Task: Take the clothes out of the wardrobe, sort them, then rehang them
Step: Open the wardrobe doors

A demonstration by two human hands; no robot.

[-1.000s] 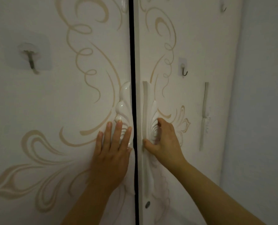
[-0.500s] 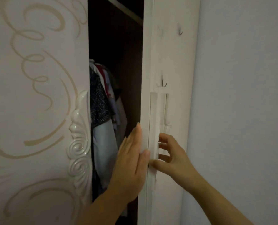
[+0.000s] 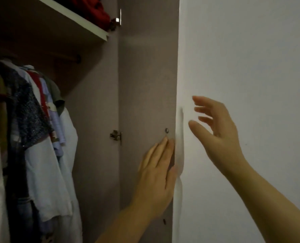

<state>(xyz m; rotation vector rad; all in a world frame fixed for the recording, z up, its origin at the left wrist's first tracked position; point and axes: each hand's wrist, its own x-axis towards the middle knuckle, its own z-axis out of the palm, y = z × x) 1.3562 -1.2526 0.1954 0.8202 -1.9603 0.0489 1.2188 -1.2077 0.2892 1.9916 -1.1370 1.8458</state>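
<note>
Pressing wardrobe door [image 3: 145, 76], left hand [image 3: 156, 174] flat

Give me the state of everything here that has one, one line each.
Door: swung open, inner face showing.
Left hand: flat against the door's inner face, fingers straight.
Right hand: open, fingers spread, holding nothing, beside the door's edge.
Clothes: hanging on the rail.
Red cloth: lying on the shelf.
</note>
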